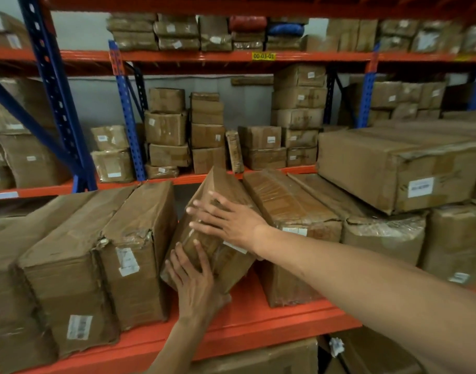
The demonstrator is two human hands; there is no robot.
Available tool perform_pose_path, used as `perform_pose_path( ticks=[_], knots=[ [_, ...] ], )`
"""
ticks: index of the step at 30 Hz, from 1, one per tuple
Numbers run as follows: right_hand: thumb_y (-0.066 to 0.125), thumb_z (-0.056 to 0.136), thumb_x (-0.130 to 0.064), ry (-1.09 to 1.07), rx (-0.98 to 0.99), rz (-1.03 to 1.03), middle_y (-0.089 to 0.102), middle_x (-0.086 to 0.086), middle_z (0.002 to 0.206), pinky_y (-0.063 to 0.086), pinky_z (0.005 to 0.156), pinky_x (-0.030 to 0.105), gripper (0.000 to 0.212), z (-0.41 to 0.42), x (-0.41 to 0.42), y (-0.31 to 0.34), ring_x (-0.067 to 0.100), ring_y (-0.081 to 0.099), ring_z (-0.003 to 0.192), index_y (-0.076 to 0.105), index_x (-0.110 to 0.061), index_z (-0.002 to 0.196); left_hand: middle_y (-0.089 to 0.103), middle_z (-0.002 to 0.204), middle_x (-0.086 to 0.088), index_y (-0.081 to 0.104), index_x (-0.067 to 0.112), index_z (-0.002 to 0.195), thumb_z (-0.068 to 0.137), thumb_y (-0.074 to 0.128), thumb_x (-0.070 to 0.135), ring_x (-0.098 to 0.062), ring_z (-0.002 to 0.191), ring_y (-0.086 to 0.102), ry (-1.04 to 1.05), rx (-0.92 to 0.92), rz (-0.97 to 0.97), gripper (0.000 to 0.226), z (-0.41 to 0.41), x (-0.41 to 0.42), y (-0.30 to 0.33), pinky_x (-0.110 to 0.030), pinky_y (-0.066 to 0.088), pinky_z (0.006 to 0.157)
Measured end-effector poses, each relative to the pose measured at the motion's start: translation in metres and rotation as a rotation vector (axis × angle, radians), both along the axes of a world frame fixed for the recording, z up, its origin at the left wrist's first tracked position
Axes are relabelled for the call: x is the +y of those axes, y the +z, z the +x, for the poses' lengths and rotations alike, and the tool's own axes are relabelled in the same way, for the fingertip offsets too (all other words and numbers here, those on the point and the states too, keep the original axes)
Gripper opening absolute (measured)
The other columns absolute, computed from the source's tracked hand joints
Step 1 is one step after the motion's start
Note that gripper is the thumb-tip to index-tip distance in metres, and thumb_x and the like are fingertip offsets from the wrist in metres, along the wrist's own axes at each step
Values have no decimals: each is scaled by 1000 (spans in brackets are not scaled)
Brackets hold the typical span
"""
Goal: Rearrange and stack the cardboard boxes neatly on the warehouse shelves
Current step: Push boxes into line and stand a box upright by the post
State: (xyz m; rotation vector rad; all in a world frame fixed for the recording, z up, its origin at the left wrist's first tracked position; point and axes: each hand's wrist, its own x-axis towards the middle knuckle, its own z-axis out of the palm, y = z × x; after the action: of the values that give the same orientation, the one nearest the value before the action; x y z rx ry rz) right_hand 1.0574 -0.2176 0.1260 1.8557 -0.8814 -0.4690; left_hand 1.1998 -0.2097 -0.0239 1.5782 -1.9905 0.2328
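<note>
A long taped cardboard box (220,184) leans tilted in the gap between two rows of boxes on the orange shelf (258,319). My left hand (193,282) presses on its near end from below, fingers spread. From the right, my right hand (226,220) lies flat on its upper face, fingers spread. Left of the gap stands a tall upright box (139,252) with a torn corner. To the right lies a plastic-wrapped box (288,206).
A large box (393,163) is stacked on top of boxes at the right. More boxes fill the far left (55,265). Behind, another rack with blue uprights (128,117) carries several stacked boxes. A lower level holds more cartons (272,357).
</note>
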Motion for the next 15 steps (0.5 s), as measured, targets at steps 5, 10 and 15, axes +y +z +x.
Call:
perform_pose_path(
  ticks=[5, 10, 15],
  knots=[
    [51, 104, -26, -49, -29, 131, -22, 12, 169, 14, 111, 80, 94, 9, -13, 23, 35, -14, 155, -26, -26, 158, 7, 155, -40, -2, 5, 157, 21, 91, 58, -58, 144, 12, -22, 37, 13, 173, 10, -1, 19, -70, 22, 115],
    [77, 85, -33, -35, -52, 175, 3, 26, 166, 36, 105, 66, 125, 3, -4, 33, 41, 9, 151, -20, -17, 161, -7, 153, -36, -31, 16, 151, 32, 88, 69, -52, 146, -3, 55, 140, 92, 177, 9, 2, 30, -62, 1, 121],
    [95, 49, -57, -70, -80, 140, 10, 30, 162, 36, 107, 65, 168, -9, 9, 48, 46, 14, 147, -24, -13, 159, 24, 138, -41, 7, 11, 159, 19, 89, 57, -58, 128, 26, -40, 43, -100, 169, 20, -2, 46, -74, 25, 108]
  ],
)
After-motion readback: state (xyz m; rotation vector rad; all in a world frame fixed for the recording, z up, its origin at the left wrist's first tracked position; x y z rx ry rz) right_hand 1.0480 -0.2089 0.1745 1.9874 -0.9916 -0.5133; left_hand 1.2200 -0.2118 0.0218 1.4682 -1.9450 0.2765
